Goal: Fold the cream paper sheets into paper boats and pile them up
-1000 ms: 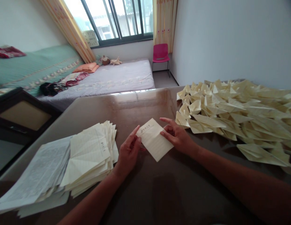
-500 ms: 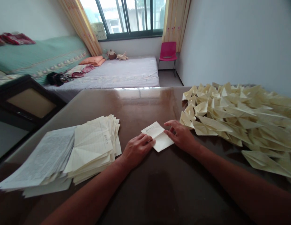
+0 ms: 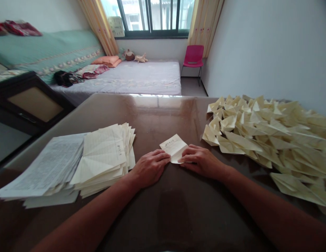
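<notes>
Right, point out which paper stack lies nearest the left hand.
The cream lined-paper stack, topped by a creased sheet; the greyish printed-paper stack lies left of it, farther from the left hand.

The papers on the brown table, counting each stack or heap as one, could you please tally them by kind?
White printed stack: 1
Cream stack: 1
Heap of folded papers: 1
Sheet at left hand and right hand: 1
Total: 4

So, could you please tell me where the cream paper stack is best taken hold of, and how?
I'd probably pinch the cream paper stack through its thickness at its right edge, coming from the right with the left hand, thumb on top. That side faces the hand, and its uneven sheets jut out there, while the printed white sheets crowd the left side.
</notes>
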A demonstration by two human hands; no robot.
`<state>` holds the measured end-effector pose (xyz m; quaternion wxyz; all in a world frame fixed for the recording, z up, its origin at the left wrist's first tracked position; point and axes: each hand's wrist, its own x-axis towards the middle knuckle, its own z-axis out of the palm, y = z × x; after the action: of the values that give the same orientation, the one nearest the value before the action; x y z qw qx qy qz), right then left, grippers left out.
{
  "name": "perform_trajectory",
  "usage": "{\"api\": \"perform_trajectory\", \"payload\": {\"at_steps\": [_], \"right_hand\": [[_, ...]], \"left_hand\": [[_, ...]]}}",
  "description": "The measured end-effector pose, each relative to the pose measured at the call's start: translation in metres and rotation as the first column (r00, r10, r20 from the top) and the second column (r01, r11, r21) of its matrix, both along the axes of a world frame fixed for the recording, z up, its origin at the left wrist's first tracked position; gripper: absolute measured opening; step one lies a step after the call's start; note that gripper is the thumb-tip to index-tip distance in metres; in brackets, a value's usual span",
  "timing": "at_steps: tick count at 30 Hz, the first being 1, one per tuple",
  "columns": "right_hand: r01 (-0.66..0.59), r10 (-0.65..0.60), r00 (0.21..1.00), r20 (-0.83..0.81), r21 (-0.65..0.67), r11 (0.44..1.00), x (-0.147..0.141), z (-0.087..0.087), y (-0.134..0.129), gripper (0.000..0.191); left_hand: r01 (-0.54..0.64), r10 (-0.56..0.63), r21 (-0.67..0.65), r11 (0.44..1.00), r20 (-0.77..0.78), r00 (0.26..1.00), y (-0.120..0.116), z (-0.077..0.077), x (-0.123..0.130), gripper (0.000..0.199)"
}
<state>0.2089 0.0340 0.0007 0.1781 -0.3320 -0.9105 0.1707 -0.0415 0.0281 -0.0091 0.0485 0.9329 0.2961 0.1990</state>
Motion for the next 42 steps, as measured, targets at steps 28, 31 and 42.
{"api": "perform_trajectory", "payload": {"at_steps": [28,31,42], "right_hand": [[0.476,-0.490,0.797,0.354,0.133,0.869,-0.025,0.004,-0.003,0.034],[0.475,-0.490,0.793,0.363,0.136,0.870,-0.025,0.004,-0.003,0.035],[0.459,-0.479,0.786,0.391,0.150,0.876,-0.026,0.006,-0.004,0.037]], "left_hand": [[-0.061,0.066,0.032,0.998,-0.174,0.983,-0.003,0.005,0.002,0.032],[-0.074,0.080,0.031,0.997,-0.221,0.972,-0.004,0.008,0.003,0.032],[-0.014,0.039,0.099,0.995,-0.257,0.966,-0.009,0.004,0.011,0.031]]}}
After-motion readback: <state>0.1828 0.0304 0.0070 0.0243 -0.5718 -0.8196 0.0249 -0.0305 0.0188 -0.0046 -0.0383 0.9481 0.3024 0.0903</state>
